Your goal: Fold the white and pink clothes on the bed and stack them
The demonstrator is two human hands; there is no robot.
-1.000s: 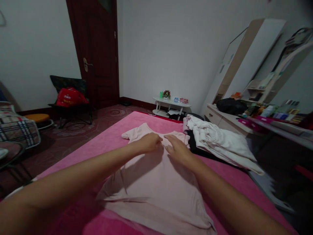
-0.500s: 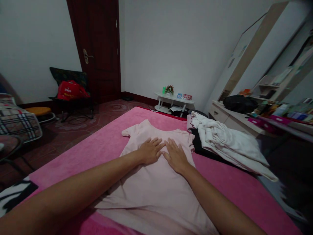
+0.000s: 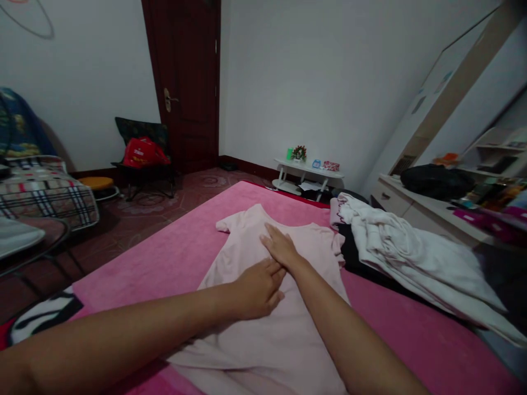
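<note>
Over the pink shirt, the right hand slants palm-down.

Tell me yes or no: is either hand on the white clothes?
No, the left hand and the right hand are both over the pale pink shirt, left of the white clothes.

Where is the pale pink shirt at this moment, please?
In the head view, the pale pink shirt lies spread at the lower middle, on the pink cover, beneath the left hand and right hand, with white clothing to its right.
</note>
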